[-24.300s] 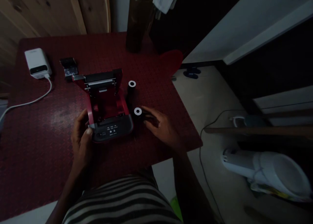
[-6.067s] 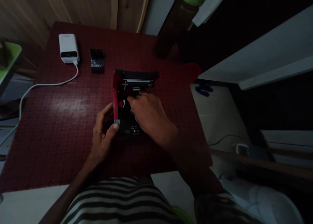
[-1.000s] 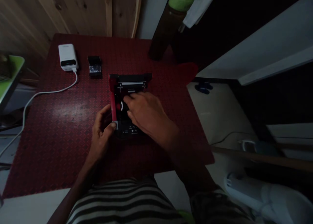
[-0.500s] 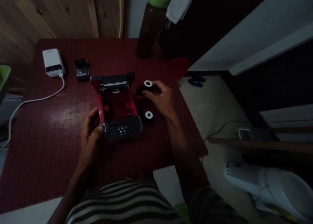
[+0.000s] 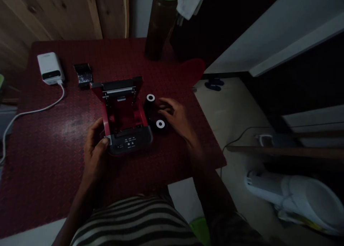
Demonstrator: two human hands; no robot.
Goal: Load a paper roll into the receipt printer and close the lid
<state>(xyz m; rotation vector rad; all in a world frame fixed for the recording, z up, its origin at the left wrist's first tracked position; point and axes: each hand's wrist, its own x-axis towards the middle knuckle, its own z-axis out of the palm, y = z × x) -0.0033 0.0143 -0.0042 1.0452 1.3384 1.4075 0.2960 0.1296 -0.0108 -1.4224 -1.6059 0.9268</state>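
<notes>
A red and black small printer sits on the dark red table with its lid tilted open and its red bay showing. My left hand grips the printer's front left corner, thumb on top. Two black rolls with white cores stand just right of the printer, a far roll and a near roll. My right hand rests on the table beside them with its fingers loosely curled and apart. Its fingertips lie between the two rolls and it holds nothing.
A white power bank with a white cable lies at the far left, and a small black device lies beside it. A dark bottle stands at the back. The table's right edge drops to the floor, where a white appliance lies.
A second ago my right hand was inside the printer's bay. Half a second ago it held a roll right of the lid. Now that roll stands by the printer and the hand has drawn back.
</notes>
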